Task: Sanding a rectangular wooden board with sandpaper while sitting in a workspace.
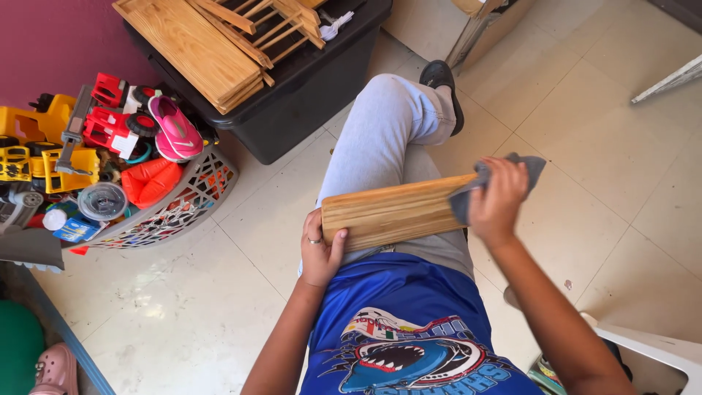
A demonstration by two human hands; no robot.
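A short wooden plank (391, 212) lies across my lap, over my grey trousers. My left hand (320, 252) grips its near left end, thumb on top, a ring on one finger. My right hand (497, 201) presses a grey cloth (475, 186) against the plank's right end. The cloth wraps over that end and hides it.
A black bin (307, 88) ahead carries stacked wooden boards (197, 47) and slatted wooden pieces. A basket (186, 197) full of toys and a pink shoe stands at the left. A white plastic chair (658, 347) shows at lower right. Pale tiled floor all around.
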